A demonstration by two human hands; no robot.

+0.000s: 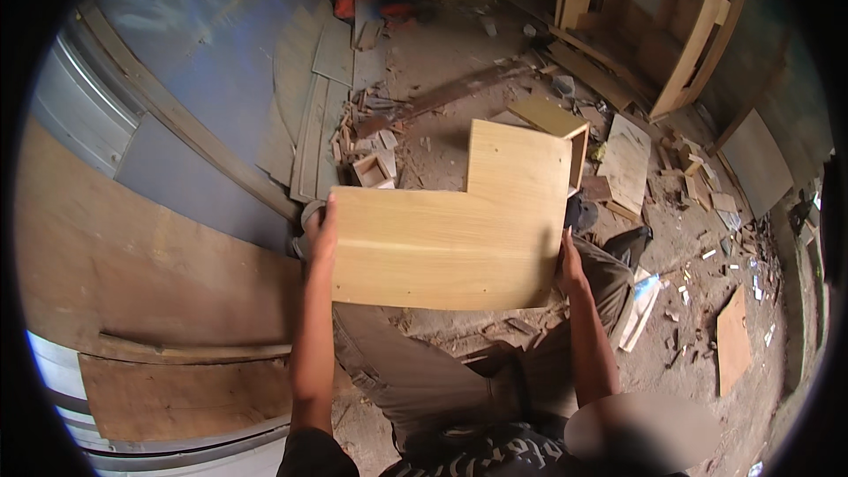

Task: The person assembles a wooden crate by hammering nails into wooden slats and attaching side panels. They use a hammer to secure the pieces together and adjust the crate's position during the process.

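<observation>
An L-shaped light wooden panel (424, 243) lies across the space between my hands, above my lap. Its raised arm points away from me on the right side. My left hand (323, 231) grips the left edge, its thumb along the rim and its fingers partly out of sight. At the opposite edge, my right hand (571, 262) closes on the wood, its fingertips hidden. Just past the panel's far right corner shows an open-sided wooden box (579, 146); whether the two are joined I cannot tell.
Wood scraps (702, 177) litter the dirt floor on the right, near a loose board (733, 340). A small square wooden frame (373, 171) sits beyond the panel. Large sheets (221, 35) stand at left, and a wooden cabinet frame (658, 26) stands far right.
</observation>
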